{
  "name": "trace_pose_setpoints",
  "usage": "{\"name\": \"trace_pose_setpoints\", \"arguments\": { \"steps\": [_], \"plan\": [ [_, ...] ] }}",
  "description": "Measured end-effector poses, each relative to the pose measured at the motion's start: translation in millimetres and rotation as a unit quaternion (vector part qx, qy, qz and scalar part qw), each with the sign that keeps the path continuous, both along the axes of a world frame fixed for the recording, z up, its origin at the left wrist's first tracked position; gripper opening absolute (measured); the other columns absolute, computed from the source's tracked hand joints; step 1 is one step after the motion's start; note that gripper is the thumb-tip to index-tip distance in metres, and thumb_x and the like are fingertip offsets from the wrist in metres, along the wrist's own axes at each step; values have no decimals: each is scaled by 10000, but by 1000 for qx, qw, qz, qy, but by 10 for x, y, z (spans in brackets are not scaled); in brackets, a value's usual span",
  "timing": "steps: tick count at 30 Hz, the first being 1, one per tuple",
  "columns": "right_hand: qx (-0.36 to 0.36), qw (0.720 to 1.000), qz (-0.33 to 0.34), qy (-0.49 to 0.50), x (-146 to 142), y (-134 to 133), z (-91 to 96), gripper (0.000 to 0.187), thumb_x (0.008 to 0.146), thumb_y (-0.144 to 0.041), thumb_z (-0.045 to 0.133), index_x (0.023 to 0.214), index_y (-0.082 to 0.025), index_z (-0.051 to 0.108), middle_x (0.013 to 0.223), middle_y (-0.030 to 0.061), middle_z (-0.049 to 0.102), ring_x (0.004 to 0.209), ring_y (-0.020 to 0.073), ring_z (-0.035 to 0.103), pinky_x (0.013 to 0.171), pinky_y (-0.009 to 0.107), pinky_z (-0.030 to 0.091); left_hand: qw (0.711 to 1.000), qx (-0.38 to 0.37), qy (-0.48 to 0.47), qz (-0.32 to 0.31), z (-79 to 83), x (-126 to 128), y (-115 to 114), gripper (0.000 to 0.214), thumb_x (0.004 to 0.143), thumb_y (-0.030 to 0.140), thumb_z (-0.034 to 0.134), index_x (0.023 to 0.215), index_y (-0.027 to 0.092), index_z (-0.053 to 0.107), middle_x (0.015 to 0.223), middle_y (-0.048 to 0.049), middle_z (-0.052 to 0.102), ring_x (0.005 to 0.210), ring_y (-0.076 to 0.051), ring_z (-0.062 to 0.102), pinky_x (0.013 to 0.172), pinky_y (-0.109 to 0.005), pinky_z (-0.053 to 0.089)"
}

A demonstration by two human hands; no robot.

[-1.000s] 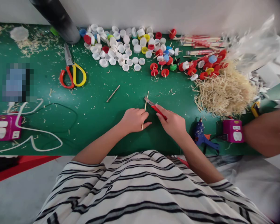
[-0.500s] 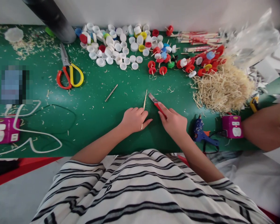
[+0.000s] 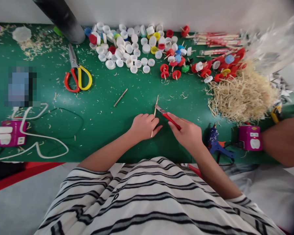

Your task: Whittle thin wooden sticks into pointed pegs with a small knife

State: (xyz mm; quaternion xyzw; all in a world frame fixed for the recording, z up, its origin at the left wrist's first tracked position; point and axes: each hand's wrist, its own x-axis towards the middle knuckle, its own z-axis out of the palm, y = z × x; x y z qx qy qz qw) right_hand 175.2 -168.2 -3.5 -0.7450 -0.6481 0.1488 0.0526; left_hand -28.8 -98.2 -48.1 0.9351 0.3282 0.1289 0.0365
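My left hand (image 3: 145,126) is closed around a thin wooden stick (image 3: 155,111), whose upper end sticks out past the fingers and whose lower end shows below them. In my right hand (image 3: 188,132) is a utility knife (image 3: 171,120) with a red handle. Its blade tip lies at the stick, a little above my left fingers. A thin dark metal rod (image 3: 120,97) lies on the green table (image 3: 100,127) to the left of the stick. Small wood shavings are scattered around it.
Bottle caps (image 3: 134,49) cover the back, with red caps on sticks (image 3: 176,74) beside them. Scissors (image 3: 77,73) lie left. At right are a shavings heap (image 3: 242,93), a blue glue gun (image 3: 214,140), a purple power socket (image 3: 250,137) and another person's arm (image 3: 284,140).
The knife blade has come down along the stick and now meets it; before, it was beside the stick near its tip. The whole view has shifted slightly.
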Motion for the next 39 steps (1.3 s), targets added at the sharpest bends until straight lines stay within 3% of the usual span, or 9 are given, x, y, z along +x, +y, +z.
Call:
{"name": "trace_pose_setpoints", "arguments": {
  "steps": [11, 22, 39],
  "plan": [
    [2, 1000, -2, -11, -96, 108, -37, 467, 1038, -480, 473, 1472, -391, 623, 956, 26, 765, 782, 166, 659, 559, 276, 262, 999, -40, 29, 8, 38, 30, 0, 388, 1018, 461, 456, 888, 190, 701, 797, -78, 687, 768, -238, 673, 622, -375, 320],
    [-3, 1000, -8, -12, -36, -56, -56, 458, 1049, -470, 483, 1479, -385, 616, 993, 24, 774, 770, 161, 658, 553, 270, 252, 998, -62, 31, 0, 62, 22, -23, 381, 1036, 359, 413, 877, 202, 722, 806, -81, 689, 752, -220, 610, 630, -385, 271],
    [3, 1000, -8, -16, 26, 76, -109, 471, 1046, -497, 472, 1488, -399, 603, 904, 10, 730, 751, 143, 632, 547, 272, 235, 998, -41, 40, -13, 38, 25, -9, 316, 1020, 283, 434, 866, 193, 695, 797, -73, 670, 736, -208, 624, 620, -373, 278]
  ]
}}
